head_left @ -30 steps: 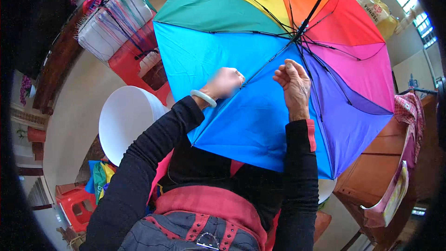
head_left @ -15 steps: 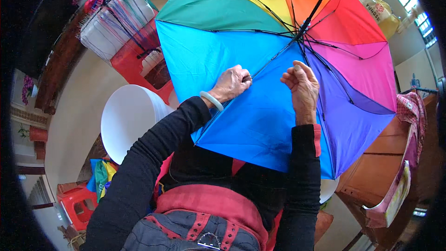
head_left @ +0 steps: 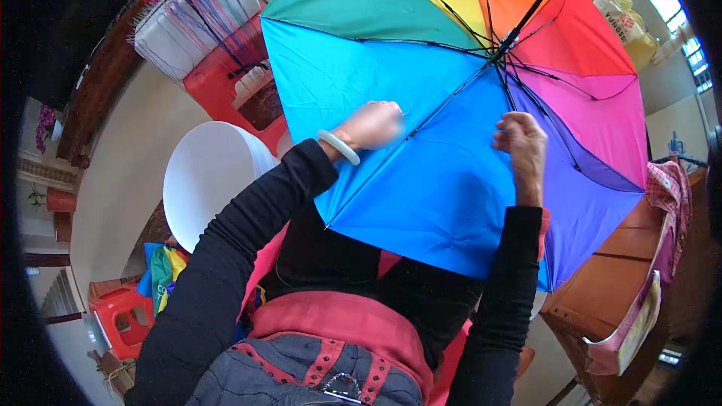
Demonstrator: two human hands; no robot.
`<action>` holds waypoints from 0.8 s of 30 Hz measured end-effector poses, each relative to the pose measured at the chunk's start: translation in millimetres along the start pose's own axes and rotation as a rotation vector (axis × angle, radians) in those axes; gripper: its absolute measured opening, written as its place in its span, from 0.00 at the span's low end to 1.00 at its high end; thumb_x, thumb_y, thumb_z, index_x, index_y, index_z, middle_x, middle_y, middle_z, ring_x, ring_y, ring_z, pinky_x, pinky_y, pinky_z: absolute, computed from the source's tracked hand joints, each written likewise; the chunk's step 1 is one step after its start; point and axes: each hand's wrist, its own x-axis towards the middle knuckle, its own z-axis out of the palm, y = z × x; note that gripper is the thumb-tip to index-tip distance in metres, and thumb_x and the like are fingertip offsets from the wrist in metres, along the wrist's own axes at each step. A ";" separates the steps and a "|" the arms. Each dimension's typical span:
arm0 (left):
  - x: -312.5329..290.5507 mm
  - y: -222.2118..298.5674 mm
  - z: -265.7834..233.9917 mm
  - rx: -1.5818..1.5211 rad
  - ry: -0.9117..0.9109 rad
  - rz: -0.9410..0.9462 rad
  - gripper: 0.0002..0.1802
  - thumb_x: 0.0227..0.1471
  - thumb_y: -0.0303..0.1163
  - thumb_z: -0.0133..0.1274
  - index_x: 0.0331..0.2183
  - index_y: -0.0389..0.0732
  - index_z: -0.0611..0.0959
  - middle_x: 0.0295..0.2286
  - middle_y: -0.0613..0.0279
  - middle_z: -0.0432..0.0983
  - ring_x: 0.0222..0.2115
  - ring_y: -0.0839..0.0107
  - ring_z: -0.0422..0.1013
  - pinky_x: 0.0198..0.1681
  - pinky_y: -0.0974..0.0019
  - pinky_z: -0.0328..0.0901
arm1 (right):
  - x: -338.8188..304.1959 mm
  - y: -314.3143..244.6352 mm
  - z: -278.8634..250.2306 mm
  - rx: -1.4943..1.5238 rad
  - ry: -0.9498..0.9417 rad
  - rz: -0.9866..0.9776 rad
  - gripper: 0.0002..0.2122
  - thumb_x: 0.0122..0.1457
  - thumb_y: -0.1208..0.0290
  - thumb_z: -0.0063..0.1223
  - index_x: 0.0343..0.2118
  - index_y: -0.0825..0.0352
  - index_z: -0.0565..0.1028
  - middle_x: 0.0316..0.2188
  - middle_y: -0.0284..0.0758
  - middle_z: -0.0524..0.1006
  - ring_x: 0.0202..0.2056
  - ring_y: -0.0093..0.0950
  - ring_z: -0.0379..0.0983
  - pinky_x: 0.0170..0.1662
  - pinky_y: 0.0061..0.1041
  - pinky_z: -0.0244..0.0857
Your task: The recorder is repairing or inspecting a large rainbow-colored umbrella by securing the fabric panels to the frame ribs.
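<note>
An opened rainbow umbrella [head_left: 444,188] lies across my lap with its inner side and black ribs facing up. Its dark shaft [head_left: 538,0] rises toward the upper right. Over the light blue panel, just left of a long rib [head_left: 444,104], my left hand [head_left: 374,125] is closed and smeared by motion. A tiny pale sliver shows at its fingertips, too fine to name. My right hand [head_left: 526,146] hangs above the blue and purple panels, fingers curled and pressed toward the thumb. Whatever it may hold is hidden.
Left of my arm stands a white round-topped stool or drum [head_left: 207,180]. Beyond it, a red plastic stool [head_left: 233,94] bears a white block hung with many coloured threads [head_left: 195,22]. Another red stool [head_left: 124,319] is at lower left. A brown wooden cabinet [head_left: 602,271] stands right.
My left hand has drawn slightly away from the rib. My right hand has moved right and a little nearer, its fingers curling more. The umbrella has shifted slightly right in view.
</note>
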 end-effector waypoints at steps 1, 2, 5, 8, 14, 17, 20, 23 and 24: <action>-0.8 -2.6 -2.2 0.018 -0.005 0.010 0.11 0.42 0.33 0.46 0.28 0.37 0.75 0.26 0.48 0.72 0.31 0.54 0.69 0.33 0.58 0.63 | 0.9 6.0 8.2 -0.078 -0.102 0.024 0.07 0.55 0.72 0.44 0.33 0.69 0.70 0.24 0.36 0.72 0.23 0.23 0.70 0.26 0.21 0.68; -1.4 -4.3 -3.3 0.037 -0.010 0.020 0.12 0.41 0.34 0.45 0.29 0.36 0.75 0.27 0.46 0.73 0.33 0.51 0.69 0.35 0.57 0.63 | 0.7 13.2 17.1 -0.156 -0.205 0.049 0.06 0.55 0.71 0.44 0.31 0.68 0.70 0.23 0.36 0.72 0.23 0.22 0.70 0.24 0.19 0.66; -4.6 15.3 -9.1 0.104 -0.085 -0.069 0.12 0.41 0.33 0.45 0.28 0.36 0.75 0.27 0.44 0.72 0.32 0.49 0.69 0.35 0.56 0.63 | -9.6 35.0 51.1 -0.488 -0.351 -0.189 0.05 0.52 0.71 0.45 0.29 0.67 0.70 0.21 0.38 0.72 0.22 0.26 0.70 0.24 0.25 0.64; -5.9 21.6 -14.0 0.151 -0.130 -0.081 0.11 0.40 0.32 0.45 0.27 0.36 0.74 0.27 0.43 0.72 0.31 0.48 0.69 0.35 0.54 0.63 | -17.3 54.4 74.8 -0.776 -0.355 -0.483 0.05 0.49 0.71 0.47 0.27 0.67 0.70 0.21 0.40 0.72 0.22 0.32 0.70 0.25 0.29 0.63; -9.6 16.6 -15.0 0.314 -0.114 0.099 0.10 0.39 0.32 0.48 0.26 0.36 0.73 0.25 0.47 0.71 0.30 0.53 0.69 0.34 0.55 0.63 | -18.7 66.1 90.1 -0.981 -0.274 -0.458 0.05 0.44 0.71 0.49 0.22 0.67 0.71 0.19 0.41 0.73 0.23 0.38 0.70 0.27 0.32 0.62; -11.3 20.3 -11.1 0.440 -0.088 0.101 0.08 0.39 0.32 0.48 0.24 0.38 0.74 0.24 0.49 0.72 0.29 0.55 0.70 0.32 0.55 0.64 | -17.7 65.5 88.8 -0.888 -0.289 -0.368 0.04 0.43 0.72 0.48 0.21 0.66 0.71 0.19 0.42 0.72 0.23 0.40 0.70 0.27 0.36 0.62; -10.4 26.4 -2.5 0.521 -0.067 0.117 0.06 0.40 0.31 0.48 0.23 0.39 0.75 0.23 0.51 0.72 0.27 0.57 0.71 0.30 0.56 0.65 | -17.3 65.2 90.0 -0.816 -0.294 -0.312 0.04 0.42 0.72 0.47 0.20 0.65 0.70 0.18 0.43 0.72 0.23 0.41 0.70 0.27 0.37 0.62; -11.1 35.4 1.7 0.560 -0.052 0.152 0.05 0.40 0.29 0.47 0.21 0.39 0.76 0.22 0.52 0.73 0.25 0.58 0.72 0.27 0.58 0.67 | -18.5 64.0 92.3 -0.766 -0.284 -0.290 0.04 0.42 0.71 0.47 0.19 0.65 0.71 0.18 0.42 0.72 0.23 0.41 0.70 0.27 0.37 0.62; -11.8 37.8 2.4 0.584 -0.036 0.170 0.05 0.41 0.29 0.46 0.21 0.39 0.76 0.21 0.52 0.73 0.24 0.58 0.72 0.26 0.58 0.67 | -19.2 63.7 93.0 -0.768 -0.275 -0.278 0.04 0.42 0.71 0.47 0.19 0.65 0.70 0.18 0.42 0.72 0.23 0.41 0.70 0.27 0.37 0.62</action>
